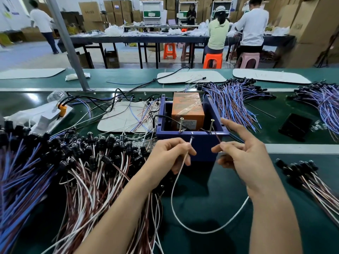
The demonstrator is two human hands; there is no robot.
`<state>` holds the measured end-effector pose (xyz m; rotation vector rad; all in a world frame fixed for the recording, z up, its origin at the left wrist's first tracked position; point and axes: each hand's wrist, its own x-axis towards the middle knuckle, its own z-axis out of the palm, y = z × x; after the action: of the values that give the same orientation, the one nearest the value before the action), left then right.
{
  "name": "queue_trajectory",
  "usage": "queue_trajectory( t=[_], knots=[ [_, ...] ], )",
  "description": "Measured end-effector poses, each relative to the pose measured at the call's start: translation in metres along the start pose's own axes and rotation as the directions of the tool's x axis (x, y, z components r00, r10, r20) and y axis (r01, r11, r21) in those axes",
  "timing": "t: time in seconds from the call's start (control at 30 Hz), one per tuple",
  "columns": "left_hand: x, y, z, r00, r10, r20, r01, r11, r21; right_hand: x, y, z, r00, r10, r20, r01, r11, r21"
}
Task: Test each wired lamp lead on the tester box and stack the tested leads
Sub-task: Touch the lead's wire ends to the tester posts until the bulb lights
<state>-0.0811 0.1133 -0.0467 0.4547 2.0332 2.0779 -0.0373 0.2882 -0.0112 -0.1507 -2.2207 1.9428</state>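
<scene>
The tester box (201,145) is a blue open-topped case with an orange unit inside and two upright screws on its near rim. My left hand (172,153) pinches the white wire (176,213) of a lamp lead, its bare tip raised just below the box's near rim. My right hand (240,156) pinches the lead's brown wire (218,138) between thumb and middle finger, its end close to the right screw, with my index finger stretched out. The white wire loops down under my right wrist. I cannot see the lead's lamp end.
A big heap of black-capped lamp leads (77,162) with white, brown and blue wires fills the left. Blue-wired bundles (234,99) lie behind the box on the right, a small stack (308,176) at near right. A black phone (293,125) lies right. People work at far tables.
</scene>
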Motion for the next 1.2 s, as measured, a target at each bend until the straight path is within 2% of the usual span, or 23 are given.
queue_trajectory(
  t=[0.07, 0.13, 0.23, 0.33, 0.4, 0.43, 0.5, 0.57, 0.63, 0.7, 0.9, 1.1, 1.2],
  knots=[
    [-0.005, 0.003, 0.003, 0.953, -0.126, 0.276, 0.138, 0.990, -0.027, -0.007, -0.008, -0.007, 0.993, 0.027, 0.118, -0.027, 1.000, -0.007],
    [-0.009, 0.003, 0.007, 0.859, -0.256, 0.443, 0.274, 0.962, 0.025, -0.016, -0.016, -0.019, 0.981, 0.071, 0.180, -0.065, 0.997, -0.039],
    [-0.009, -0.001, 0.011, 0.727, -0.357, 0.587, 0.410, 0.911, 0.046, -0.029, -0.020, -0.043, 0.991, 0.111, 0.076, -0.104, 0.991, -0.083],
    [-0.011, -0.006, 0.011, 0.610, -0.330, 0.721, 0.510, 0.859, -0.039, -0.035, -0.012, -0.067, 0.970, 0.240, -0.047, -0.244, 0.960, -0.138],
    [-0.012, -0.011, 0.011, 0.550, -0.267, 0.791, 0.554, 0.826, -0.106, -0.035, 0.000, -0.074, 0.916, 0.402, 0.002, -0.377, 0.861, -0.342],
    [-0.013, -0.013, 0.012, 0.529, -0.230, 0.817, 0.575, 0.805, -0.146, -0.035, 0.008, -0.075, 0.884, 0.465, 0.033, -0.398, 0.790, -0.465],
    [-0.013, -0.017, 0.016, 0.493, -0.148, 0.857, 0.606, 0.766, -0.216, -0.037, 0.027, -0.075, 0.862, 0.506, 0.043, -0.366, 0.677, -0.638],
    [-0.014, -0.017, 0.017, 0.469, -0.057, 0.882, 0.614, 0.738, -0.279, -0.041, 0.048, -0.071, 0.901, 0.433, -0.012, -0.296, 0.596, -0.747],
    [-0.014, -0.018, 0.016, 0.458, 0.002, 0.889, 0.603, 0.734, -0.312, -0.047, 0.068, -0.069, 0.958, 0.259, -0.124, -0.243, 0.500, -0.831],
    [-0.015, -0.018, 0.015, 0.464, 0.024, 0.886, 0.575, 0.752, -0.322, -0.049, 0.079, -0.075, 0.984, 0.102, -0.149, -0.178, 0.421, -0.889],
    [-0.016, -0.024, 0.015, 0.517, -0.032, 0.855, 0.566, 0.762, -0.314, -0.031, 0.088, -0.140, 0.987, -0.047, -0.152, -0.129, 0.326, -0.937],
    [-0.016, -0.033, 0.015, 0.584, -0.147, 0.798, 0.548, 0.797, -0.255, -0.021, 0.117, -0.155, 0.961, -0.236, -0.144, -0.049, 0.367, -0.929],
    [-0.015, -0.033, 0.014, 0.612, -0.183, 0.769, 0.543, 0.804, -0.241, -0.020, 0.129, -0.151, 0.934, -0.294, -0.204, -0.055, 0.445, -0.894]
  ],
)
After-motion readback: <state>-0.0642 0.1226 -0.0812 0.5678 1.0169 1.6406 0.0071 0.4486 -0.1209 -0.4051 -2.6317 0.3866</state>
